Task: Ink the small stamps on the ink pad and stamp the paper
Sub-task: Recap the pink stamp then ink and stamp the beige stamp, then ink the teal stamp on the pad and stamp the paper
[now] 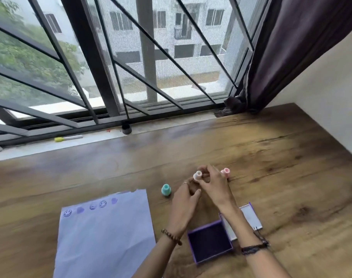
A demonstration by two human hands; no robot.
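The right hand (pixel 213 185) is pinching a white stamp (pixel 197 175) in a closed fingertip grip, holding it just off the desk (pixel 271 157). The left hand (pixel 184 205) is resting loose beside it, fingers curled and holding nothing that I can see. A pink stamp (pixel 225 171) is standing just behind the right hand, a teal stamp (pixel 166 190) to the left near the paper (pixel 105 237), which is already carrying a row of purple marks along its top edge. The open ink pad (pixel 210 241) is lying under the right forearm, its lid (pixel 249 217) hinged back. To my eye the risk is a sleeveless wrist dragging through the ink on the way back, or a knuckle tipping the pink stamp.
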